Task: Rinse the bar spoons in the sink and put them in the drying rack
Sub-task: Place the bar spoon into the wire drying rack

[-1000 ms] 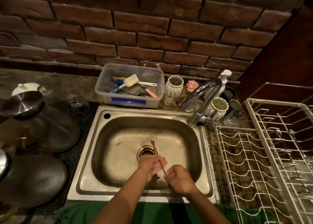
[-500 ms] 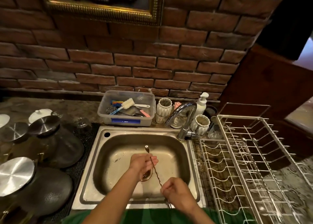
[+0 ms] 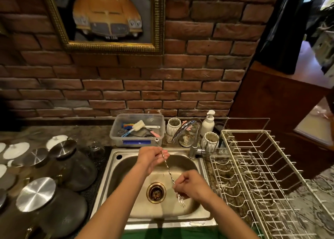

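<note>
Head view shows me both hands over the stainless steel sink (image 3: 197,168). My left hand (image 3: 151,158), near the sink's back edge, has its fingers curled around the upper stem of a long twisted silver bar spoon (image 3: 169,169). My right hand (image 3: 192,185), nearer the front right corner, pinches the lower stem, the forked end poking out beneath it beside the brass-ringed drain (image 3: 156,192). The spoon slants across the basin. A white wire drying rack (image 3: 253,168) sits along the sink's right edge.
</note>
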Motion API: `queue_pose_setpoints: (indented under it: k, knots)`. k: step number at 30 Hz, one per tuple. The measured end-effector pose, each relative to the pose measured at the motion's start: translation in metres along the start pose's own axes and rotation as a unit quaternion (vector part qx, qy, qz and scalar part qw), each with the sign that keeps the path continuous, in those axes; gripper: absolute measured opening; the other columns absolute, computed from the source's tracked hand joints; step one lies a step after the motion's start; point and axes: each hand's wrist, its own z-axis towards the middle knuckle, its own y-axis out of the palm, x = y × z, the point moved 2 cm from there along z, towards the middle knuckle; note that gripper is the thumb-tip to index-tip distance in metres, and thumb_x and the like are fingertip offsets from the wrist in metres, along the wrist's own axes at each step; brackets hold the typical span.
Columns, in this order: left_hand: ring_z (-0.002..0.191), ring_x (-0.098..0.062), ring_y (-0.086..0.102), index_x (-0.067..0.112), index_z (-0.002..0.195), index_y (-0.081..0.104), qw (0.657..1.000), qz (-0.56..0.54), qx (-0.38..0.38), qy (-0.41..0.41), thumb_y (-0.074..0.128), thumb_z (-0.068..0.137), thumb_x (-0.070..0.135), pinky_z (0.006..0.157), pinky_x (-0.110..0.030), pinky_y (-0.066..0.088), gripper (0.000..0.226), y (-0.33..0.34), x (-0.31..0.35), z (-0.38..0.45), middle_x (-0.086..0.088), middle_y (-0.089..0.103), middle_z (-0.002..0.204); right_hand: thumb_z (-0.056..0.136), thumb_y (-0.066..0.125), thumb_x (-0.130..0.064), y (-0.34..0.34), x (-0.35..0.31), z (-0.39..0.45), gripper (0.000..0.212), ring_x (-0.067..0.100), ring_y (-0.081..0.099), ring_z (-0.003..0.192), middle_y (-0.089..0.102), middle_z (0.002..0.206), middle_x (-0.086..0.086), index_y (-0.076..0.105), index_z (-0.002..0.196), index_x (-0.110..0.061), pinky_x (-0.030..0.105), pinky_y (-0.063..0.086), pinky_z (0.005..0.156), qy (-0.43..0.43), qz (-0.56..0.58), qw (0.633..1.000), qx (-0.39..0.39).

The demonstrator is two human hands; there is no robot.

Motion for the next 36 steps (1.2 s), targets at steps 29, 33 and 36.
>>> queue_pose_setpoints:
  k: [29, 33, 36]
  knots:
    - [0.045, -0.016, 0.068, -0.018, 0.108, 0.060, 0.974, 0.130, -0.181, 0.041, 0.054, 0.095, -0.007, 0.043, -0.021, 0.054, 0.018, 0.262, -0.021, -0.064, -0.029, 0.067, 0.086, 0.086, 0.070, -0.007, -0.197, 0.054, -0.100, 0.012, 0.027, 0.074, 0.076, 0.072, 0.091, 0.010, 0.065, 0.096, -0.011, 0.037, 0.064, 0.064, 0.014, 0.004, 0.984, 0.178]
    - [0.048, -0.018, 0.070, -0.018, 0.110, 0.059, 0.967, 0.164, -0.193, 0.039, 0.054, 0.095, -0.009, 0.042, -0.022, 0.056, 0.019, 0.287, -0.036, -0.066, -0.035, 0.066, 0.100, 0.085, 0.070, -0.004, -0.212, 0.075, -0.101, 0.012, 0.017, 0.071, 0.073, 0.069, 0.093, 0.008, 0.063, 0.093, -0.010, 0.021, 0.059, 0.055, 0.039, -0.006, 0.980, 0.194]
    - [0.049, -0.019, 0.069, -0.012, 0.095, 0.062, 0.956, 0.226, -0.181, 0.046, 0.057, 0.093, -0.009, 0.044, -0.024, 0.055, 0.006, 0.301, -0.046, -0.063, -0.028, 0.066, 0.088, 0.086, 0.069, -0.004, -0.218, 0.085, -0.099, 0.010, 0.015, 0.071, 0.073, 0.068, 0.094, 0.008, 0.062, 0.091, -0.010, 0.018, 0.056, 0.053, 0.051, -0.022, 0.978, 0.199]
